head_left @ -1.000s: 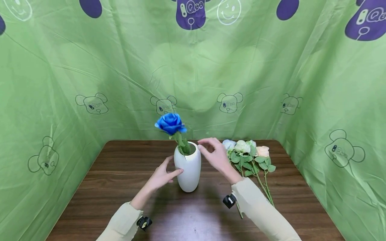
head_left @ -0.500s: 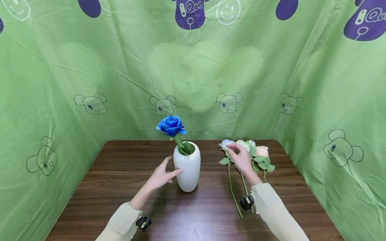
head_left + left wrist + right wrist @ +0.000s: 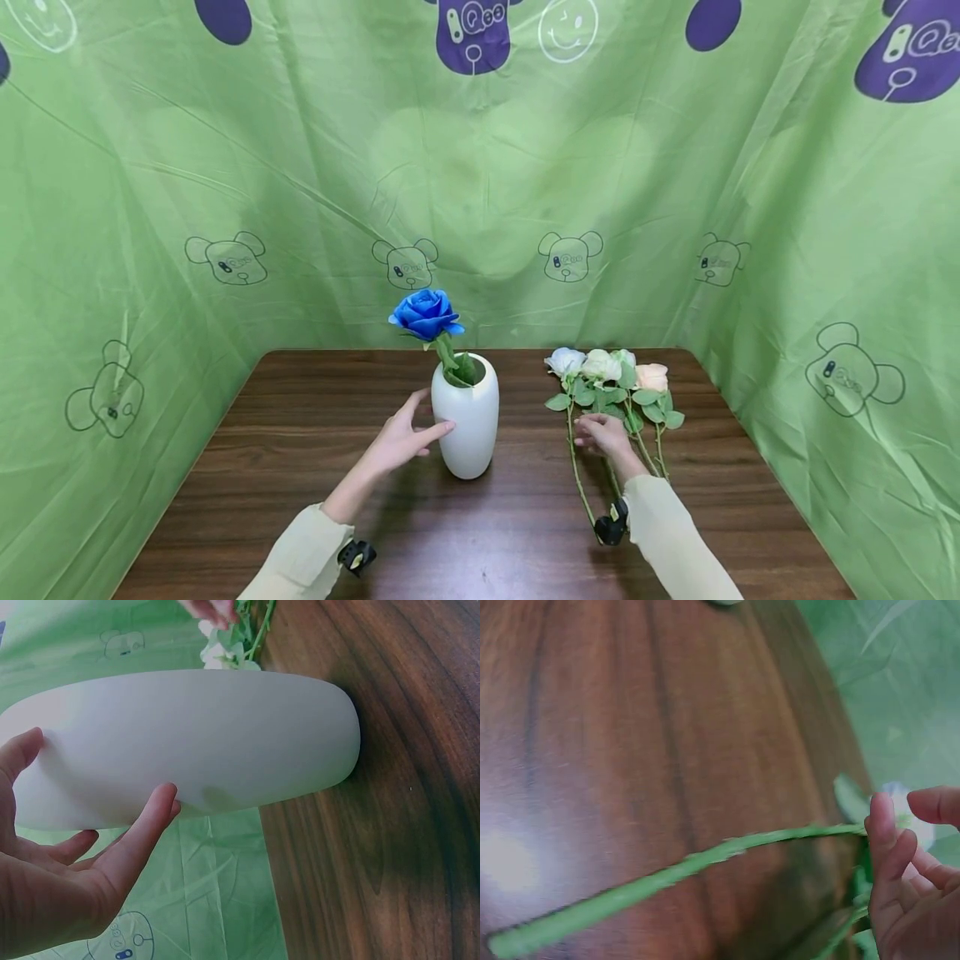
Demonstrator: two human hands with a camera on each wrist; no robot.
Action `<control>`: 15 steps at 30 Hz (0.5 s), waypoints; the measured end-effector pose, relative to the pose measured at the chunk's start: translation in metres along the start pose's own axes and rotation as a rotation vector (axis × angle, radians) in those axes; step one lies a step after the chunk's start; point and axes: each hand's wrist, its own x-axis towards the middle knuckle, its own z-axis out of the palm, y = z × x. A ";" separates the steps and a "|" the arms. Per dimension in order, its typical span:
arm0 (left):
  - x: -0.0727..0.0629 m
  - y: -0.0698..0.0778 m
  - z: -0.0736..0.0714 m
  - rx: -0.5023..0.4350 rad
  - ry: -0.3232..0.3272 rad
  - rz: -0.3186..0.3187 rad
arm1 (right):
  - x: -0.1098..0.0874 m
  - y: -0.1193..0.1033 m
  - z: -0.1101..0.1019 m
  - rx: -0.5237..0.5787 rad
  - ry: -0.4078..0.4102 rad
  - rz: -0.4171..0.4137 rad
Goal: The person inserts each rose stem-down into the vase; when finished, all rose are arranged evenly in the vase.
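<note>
My left hand holds a white vase at its left side. In the left wrist view, its fingers touch the smooth wall of the vase. A blue rose stands in the vase, leaning left, its lower stem hidden inside. My right hand hovers by the stem of a pale blue rose lying on the table. In the right wrist view, thumb and fingers are apart beside that green stem, not closed round it.
Next to the pale blue rose lie a cream-white rose and a peach rose, with leaves and stems pointing toward me. The brown wooden table is enclosed by green printed cloth behind and at the sides.
My right hand has gone from the vase rim to the rose heads on the right, then down toward the stems. The pale blue rose shifted slightly left. My left hand stays on the vase.
</note>
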 end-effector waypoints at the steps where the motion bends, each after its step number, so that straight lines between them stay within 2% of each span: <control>1: 0.001 -0.001 0.000 -0.002 -0.001 0.001 | 0.000 0.005 0.001 0.015 0.003 0.005; 4: 0.002 -0.003 0.000 -0.007 -0.003 0.004 | 0.001 0.017 0.003 0.024 0.035 0.026; 7: 0.001 -0.002 0.000 -0.006 -0.005 -0.005 | 0.002 0.025 0.004 -0.028 0.067 0.037; 11: 0.001 -0.002 0.001 -0.008 -0.002 -0.006 | 0.001 0.029 0.008 -0.161 0.105 0.009; 15: 0.001 -0.003 0.001 -0.020 0.001 0.002 | 0.001 0.030 0.014 -0.349 0.123 -0.043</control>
